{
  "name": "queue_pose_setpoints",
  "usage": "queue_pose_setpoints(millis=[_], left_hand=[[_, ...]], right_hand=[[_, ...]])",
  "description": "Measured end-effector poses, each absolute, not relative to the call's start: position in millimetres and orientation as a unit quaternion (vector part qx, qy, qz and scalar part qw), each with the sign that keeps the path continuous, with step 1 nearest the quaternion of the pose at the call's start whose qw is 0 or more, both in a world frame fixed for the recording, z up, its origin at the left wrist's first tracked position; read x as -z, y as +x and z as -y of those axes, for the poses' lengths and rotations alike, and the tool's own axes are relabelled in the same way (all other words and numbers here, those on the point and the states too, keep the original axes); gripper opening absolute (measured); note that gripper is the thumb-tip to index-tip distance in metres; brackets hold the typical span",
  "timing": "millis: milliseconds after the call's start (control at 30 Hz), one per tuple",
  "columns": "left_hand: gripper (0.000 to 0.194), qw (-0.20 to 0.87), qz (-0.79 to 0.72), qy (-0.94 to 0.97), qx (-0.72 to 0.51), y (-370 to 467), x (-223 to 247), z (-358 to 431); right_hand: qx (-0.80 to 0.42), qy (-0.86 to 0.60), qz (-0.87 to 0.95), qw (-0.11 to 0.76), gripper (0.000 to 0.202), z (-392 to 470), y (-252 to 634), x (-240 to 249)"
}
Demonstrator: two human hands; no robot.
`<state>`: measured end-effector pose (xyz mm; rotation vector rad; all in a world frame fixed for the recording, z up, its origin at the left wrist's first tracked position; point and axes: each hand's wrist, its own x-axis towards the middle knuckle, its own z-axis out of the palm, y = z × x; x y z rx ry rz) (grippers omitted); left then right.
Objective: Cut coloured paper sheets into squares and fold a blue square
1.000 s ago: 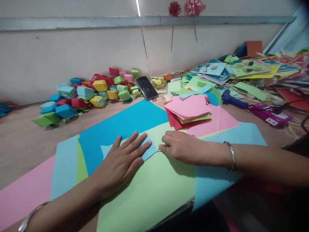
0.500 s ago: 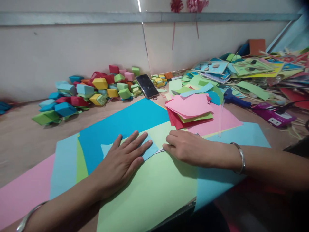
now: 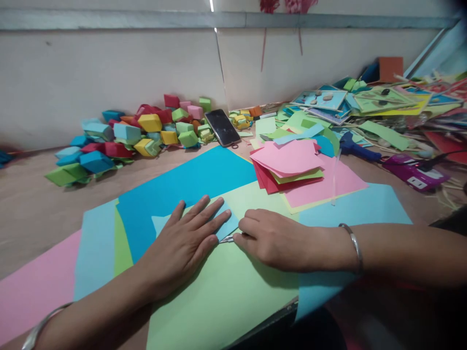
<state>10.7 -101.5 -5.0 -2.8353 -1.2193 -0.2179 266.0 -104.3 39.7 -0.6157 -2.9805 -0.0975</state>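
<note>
My left hand (image 3: 193, 238) lies flat with its fingers spread, pressing a light blue paper piece (image 3: 231, 222) onto a large light green sheet (image 3: 233, 296). Just to its right, my right hand (image 3: 266, 238) is closed round a thin metallic tool (image 3: 226, 238), most of which is hidden in the fist. The tool's tip touches the lower edge of the light blue piece, close to my left thumb. Under and behind the hands lie a dark blue sheet (image 3: 189, 177) and a light blue sheet (image 3: 368, 206).
Behind the sheets sit folded paper boxes (image 3: 124, 131), a phone (image 3: 222, 127) and a stack of pink, green and red cut papers (image 3: 288, 158). At the right are a blue glue gun (image 3: 359, 148), a purple power socket (image 3: 416, 172) and piled crafts (image 3: 386, 99).
My right hand has moved left and slightly toward me with the tool, along the light blue piece's edge. My left hand has stayed in place.
</note>
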Motion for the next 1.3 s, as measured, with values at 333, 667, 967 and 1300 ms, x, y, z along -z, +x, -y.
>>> queue_pose_setpoints(millis=[333, 667, 967, 1300], left_hand=[[0.03, -0.015, 0.336, -0.92, 0.202, 4, -18, 103], [0.056, -0.072, 0.286, -0.955, -0.02, -3, -28, 83], [0.055, -0.07, 0.281, -0.957, 0.008, -2, -17, 84], [0.054, -0.08, 0.286, -0.955, 0.001, -1, -17, 84]], right_hand=[[0.051, -0.212, 0.975, 0.036, 0.032, 99, 269, -35], [0.001, -0.229, 0.972, 0.055, 0.028, 64, 293, -42], [-0.022, -0.19, 0.979, 0.065, 0.033, 61, 293, -42], [-0.057, -0.187, 0.978, 0.071, 0.028, 75, 275, -39]])
